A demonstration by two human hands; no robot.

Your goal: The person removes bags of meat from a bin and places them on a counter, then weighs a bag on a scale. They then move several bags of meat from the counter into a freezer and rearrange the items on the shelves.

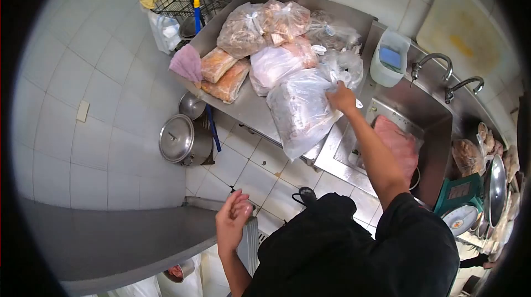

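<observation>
My right hand (343,99) is closed on the gathered top of a clear plastic bag (304,111) with pale contents that I cannot make out. The bag hangs partly over the front edge of the steel counter (243,110). Behind it lie more bags: a white one (271,67), two tied clear bags (240,28) of brownish food, and two flat orange packs (228,82). Held low over the floor, my left hand (233,218) has loosely bent fingers and nothing in it. A large piece of pink meat (395,145) lies in the sink to the right.
Two taps (434,67) and a plastic tub (390,56) stand by the sink (434,125). A green scale (460,203) is at the right. On the floor side are a lidded pot (178,139) and a blue stick (213,128). A grey surface (127,241) juts in at lower left.
</observation>
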